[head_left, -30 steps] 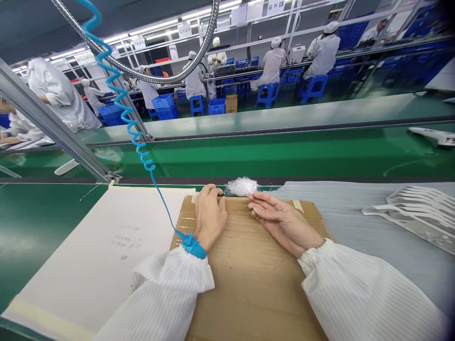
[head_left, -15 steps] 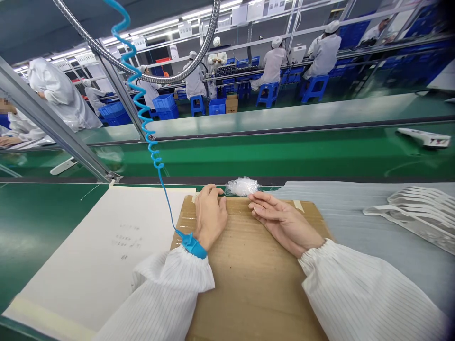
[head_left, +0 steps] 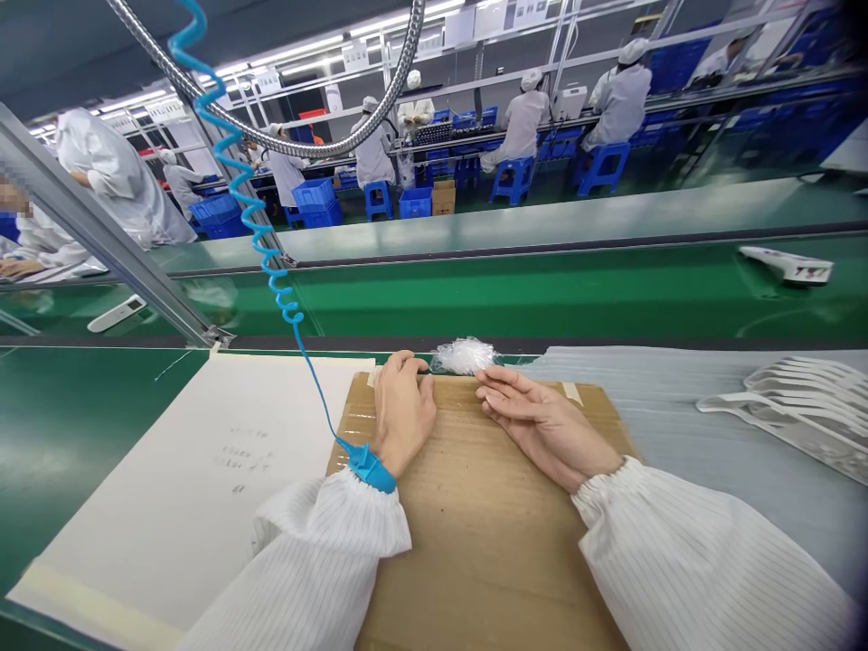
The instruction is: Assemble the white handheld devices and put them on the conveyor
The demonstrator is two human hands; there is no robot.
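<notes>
My left hand (head_left: 404, 411) rests on the far left part of a brown cardboard sheet (head_left: 467, 542), fingers a little bent over its far edge, holding nothing that I can see. A blue wrist strap (head_left: 370, 467) sits round that wrist, tied to a coiled blue cord (head_left: 254, 212). Over the cardboard's far right part lies my right hand (head_left: 542, 425), palm turned inward, its fingers loosely stretched. Those fingertips come close to a crumpled wad of clear plastic (head_left: 465, 354) just beyond the cardboard; whether they touch it I cannot tell.
White paper with faint writing (head_left: 183, 479) lies left, grey foam sheeting (head_left: 651, 398) right, bearing several stacked white handle-shaped parts (head_left: 800, 402). White devices (head_left: 790, 265) sit on the green conveyor (head_left: 475, 294). A metal post (head_left: 115, 226) and flexible metal hose (head_left: 305, 149) stand near; people work beyond.
On the conveyor, the white devices have shifted left. The coiled cord's upper part has swung left. Both my hands stay almost where they were.
</notes>
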